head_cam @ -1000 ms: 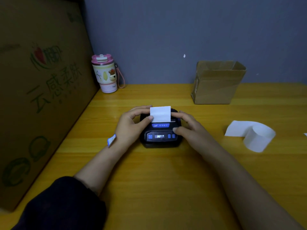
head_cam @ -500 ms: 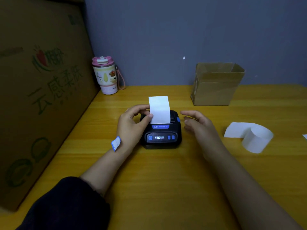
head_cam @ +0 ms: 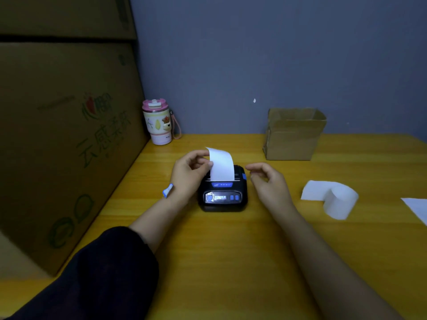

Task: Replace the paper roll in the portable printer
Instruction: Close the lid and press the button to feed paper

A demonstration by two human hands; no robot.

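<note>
A small black portable printer point(head_cam: 223, 195) with blue buttons and a lit display sits mid-table. A white paper strip point(head_cam: 221, 165) rises out of its top slot and curls back to the left. My left hand point(head_cam: 190, 174) pinches the strip's upper left edge between thumb and fingers. My right hand point(head_cam: 269, 183) hovers just right of the printer, fingers apart, holding nothing. A loose white paper roll point(head_cam: 335, 198), partly unwound, lies on the table to the right.
A pink-lidded tumbler point(head_cam: 158, 122) stands at the back left by a large cardboard box point(head_cam: 64, 139). A small open cardboard box point(head_cam: 293, 135) is at the back right. A white sheet point(head_cam: 417, 207) lies at the right edge of the yellow table point(head_cam: 231, 262).
The paper strip has grown longer out of the printer. My right hand left the printer's lid and moved off to the right. My left hand rose, holding the strip's edge.
</note>
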